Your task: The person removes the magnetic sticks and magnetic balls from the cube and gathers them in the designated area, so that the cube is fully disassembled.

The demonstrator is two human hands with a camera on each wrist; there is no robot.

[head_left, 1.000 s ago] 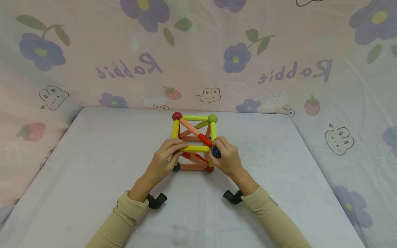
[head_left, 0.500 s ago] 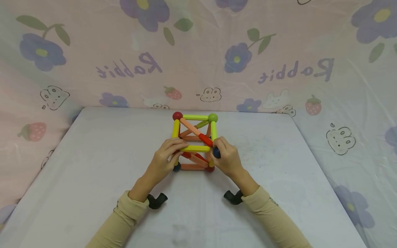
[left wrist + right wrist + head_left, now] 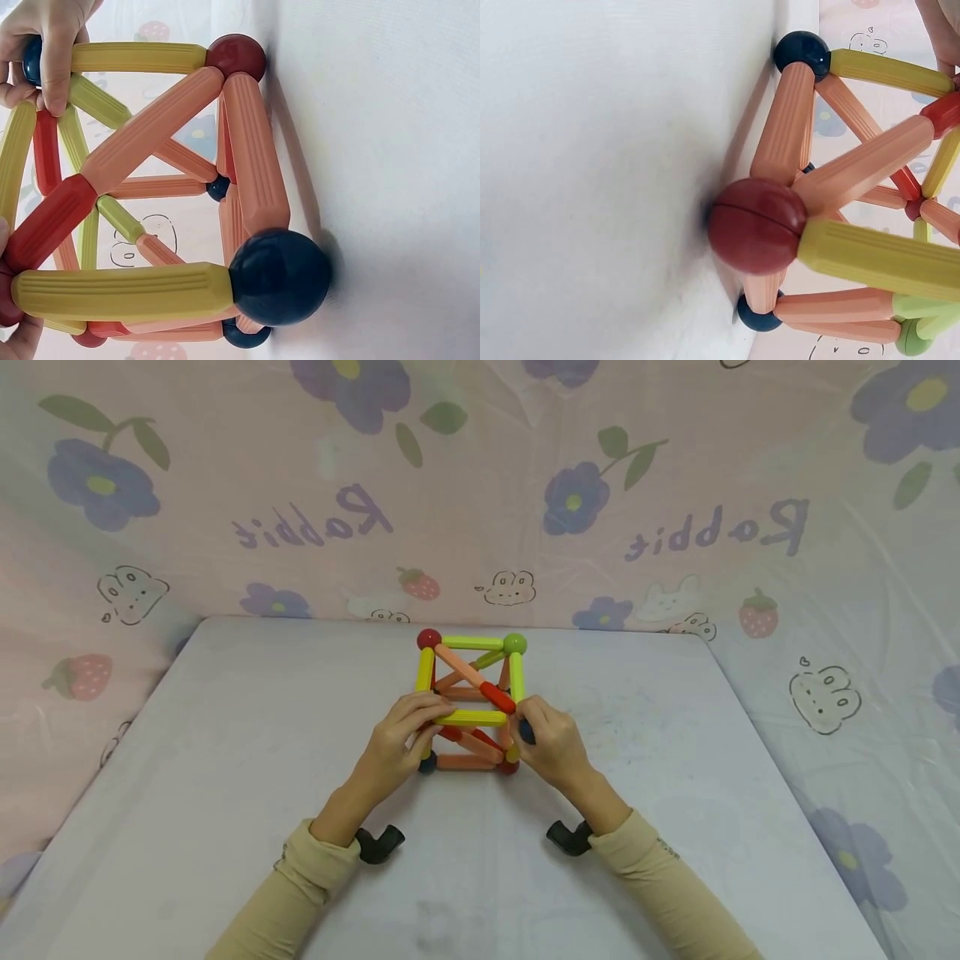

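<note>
A box-shaped frame of magnetic sticks and balls stands on the white table, with yellow, green, orange and red sticks (image 3: 469, 762). My left hand (image 3: 393, 735) pinches its upper near-left corner, a dark red ball (image 3: 6, 300) that the fingers hide in the head view. From that corner a yellow stick (image 3: 472, 718) runs toward my right hand (image 3: 553, 737). The right fingers grip a dark blue ball (image 3: 527, 731) at the upper near-right corner. Lower corners show a dark blue ball (image 3: 281, 277) and a dark red ball (image 3: 757, 225), both resting on the table.
A red ball (image 3: 429, 639) and a green ball (image 3: 515, 644) top the frame's far corners. Black curved pieces (image 3: 381, 845) sit by both wrists. A patterned curtain (image 3: 465, 510) rises behind the table (image 3: 247, 827).
My right hand has shifted slightly right with the dark blue ball, and a small gap shows beside the yellow stick's right end. The left hand has barely moved.
</note>
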